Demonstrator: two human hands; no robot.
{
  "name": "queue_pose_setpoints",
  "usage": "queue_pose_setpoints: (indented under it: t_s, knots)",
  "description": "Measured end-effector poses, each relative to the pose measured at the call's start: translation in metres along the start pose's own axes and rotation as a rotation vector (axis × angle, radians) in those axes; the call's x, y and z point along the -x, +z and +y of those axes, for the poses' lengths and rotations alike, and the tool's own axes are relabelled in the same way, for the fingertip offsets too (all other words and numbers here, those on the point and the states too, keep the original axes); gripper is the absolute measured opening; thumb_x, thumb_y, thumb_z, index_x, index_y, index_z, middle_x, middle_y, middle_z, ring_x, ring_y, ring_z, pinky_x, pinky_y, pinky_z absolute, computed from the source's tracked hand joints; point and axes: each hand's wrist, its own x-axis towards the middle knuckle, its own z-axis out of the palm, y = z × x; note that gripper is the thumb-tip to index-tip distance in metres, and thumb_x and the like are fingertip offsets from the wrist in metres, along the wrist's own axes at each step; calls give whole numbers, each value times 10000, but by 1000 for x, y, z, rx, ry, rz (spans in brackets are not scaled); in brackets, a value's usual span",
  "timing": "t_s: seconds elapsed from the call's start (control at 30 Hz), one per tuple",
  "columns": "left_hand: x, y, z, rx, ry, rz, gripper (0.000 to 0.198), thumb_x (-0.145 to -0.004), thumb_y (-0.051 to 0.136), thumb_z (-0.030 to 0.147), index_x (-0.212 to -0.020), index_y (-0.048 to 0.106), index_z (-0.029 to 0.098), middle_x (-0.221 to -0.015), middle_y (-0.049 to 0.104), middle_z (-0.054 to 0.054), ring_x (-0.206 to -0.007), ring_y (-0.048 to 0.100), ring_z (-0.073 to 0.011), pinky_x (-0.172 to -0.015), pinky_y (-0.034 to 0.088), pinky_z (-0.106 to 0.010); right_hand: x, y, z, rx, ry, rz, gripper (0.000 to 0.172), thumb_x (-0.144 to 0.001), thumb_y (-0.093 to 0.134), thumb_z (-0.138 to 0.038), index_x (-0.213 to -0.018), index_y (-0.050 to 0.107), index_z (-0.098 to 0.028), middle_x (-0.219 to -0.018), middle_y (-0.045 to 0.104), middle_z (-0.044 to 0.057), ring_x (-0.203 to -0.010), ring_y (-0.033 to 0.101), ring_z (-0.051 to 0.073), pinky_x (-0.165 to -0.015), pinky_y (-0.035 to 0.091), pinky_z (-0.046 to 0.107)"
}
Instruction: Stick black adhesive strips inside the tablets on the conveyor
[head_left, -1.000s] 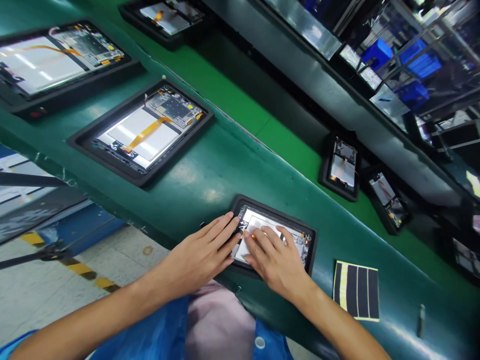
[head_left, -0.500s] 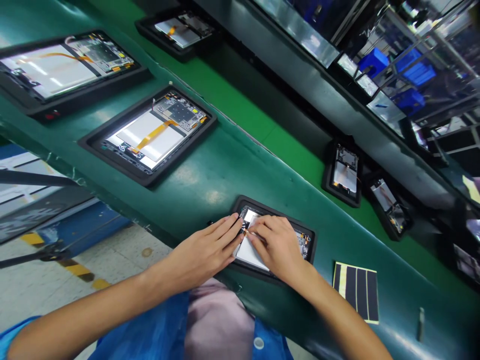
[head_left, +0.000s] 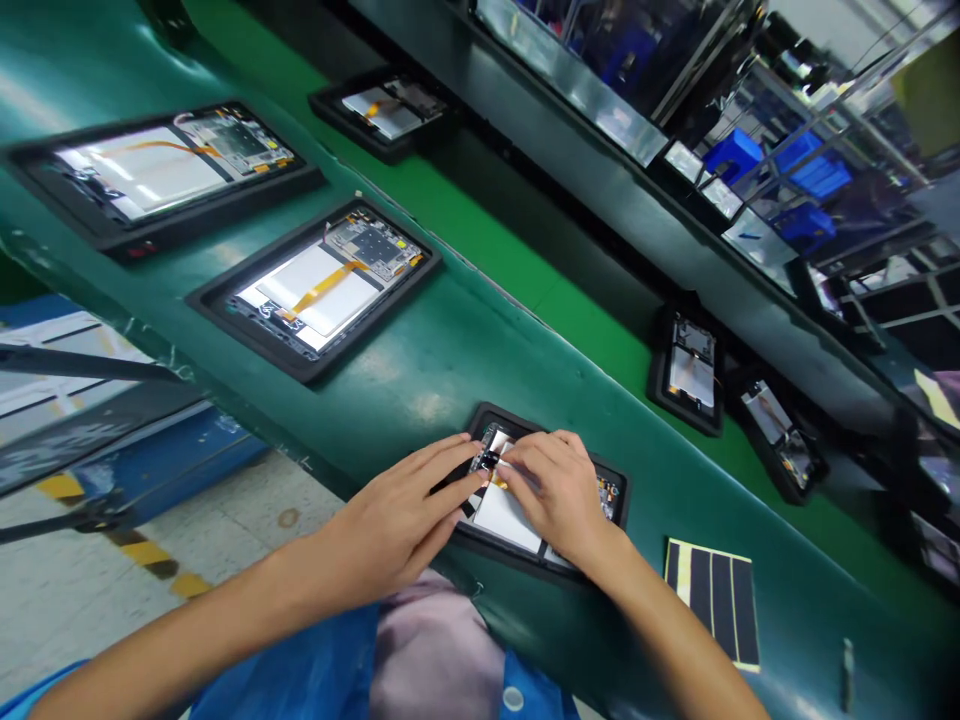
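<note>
An opened tablet (head_left: 510, 515) lies in a black frame on the green bench in front of me, with a white battery and circuit parts showing. My left hand (head_left: 416, 500) rests over its left end, fingers stretched out and slightly apart, tips touching the inner edge by a small black connector area. From the other side my right hand (head_left: 559, 490) reaches over the battery, thumb and forefinger pinched close to that same spot. A bit of orange ribbon cable (head_left: 499, 481) shows beside its fingertips. Whatever lies between those fingers is too small and covered to make out.
Two more opened tablets (head_left: 315, 290) sit to the left on the bench (head_left: 420, 370). Others, including one tablet (head_left: 688, 370) in its frame, lie on the lower green strip beyond. A sheet of black adhesive strips (head_left: 712, 600) is on the right, near a small thin tool (head_left: 847, 675).
The fingers of my left hand have spread a little, baring more of the tablet's left end. My right hand stays at almost the same spot. The whole view has shifted slightly.
</note>
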Motion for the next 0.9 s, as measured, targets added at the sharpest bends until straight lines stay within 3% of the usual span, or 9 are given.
queue_pose_setpoints:
  t_s: [0.13, 0.27, 0.5, 0.63, 0.77, 0.9]
  knots:
    - [-1, -13, 6, 201, -106, 46, 429, -1003, 416, 69, -1368, 615, 173, -1397, 642, -118, -1332, 593, -193, -1108, 547, -355, 3, -14, -14, -57, -111, 105, 125, -1039, 582, -270, -1021, 693, -217, -966, 752, 38, -858, 684, 157, -936, 436, 377]
    - [-5, -15, 9, 278, -90, 63, 374, -1020, 400, 93, -1294, 648, 151, -1321, 678, -119, -1260, 637, -167, -1066, 562, -294, 2, -23, -35, -46, -225, 136, 118, -1023, 609, -290, -1080, 678, -213, -1028, 755, 42, -906, 691, 163, -982, 429, 387]
    - [-8, -15, 14, 338, -77, -43, 346, -1010, 388, 85, -1168, 686, 159, -1287, 680, -102, -1224, 637, -157, -1060, 538, -250, 0, -20, -46, -20, -263, 158, 99, -1008, 616, -237, -934, 683, -240, -1013, 753, 11, -877, 681, 155, -1014, 418, 403]
    - [-7, -15, 15, 346, -75, -73, 327, -1026, 392, 103, -1142, 693, 158, -1301, 684, -97, -1230, 643, -147, -1072, 529, -245, 0, -24, -48, -110, -203, 176, 103, -1002, 607, -207, -928, 672, -236, -976, 744, 18, -868, 677, 164, -980, 446, 408]
    - [-3, -10, 11, 235, -78, -29, 347, -1028, 396, 109, -1199, 695, 157, -1331, 685, -104, -1253, 642, -154, -1074, 537, -264, 0, -35, -40, -211, -64, 219, 111, -995, 599, -224, -917, 674, -251, -916, 723, 27, -838, 683, 191, -952, 473, 430]
    - [2, -4, 3, 36, -47, 35, 328, -1012, 448, 139, -1236, 687, 128, -1361, 665, -147, -1316, 605, -224, -1117, 534, -375, -3, -35, -17, -192, 91, 36, 144, -1003, 590, -280, -913, 695, -241, -1044, 718, 56, -962, 682, 214, -912, 487, 395]
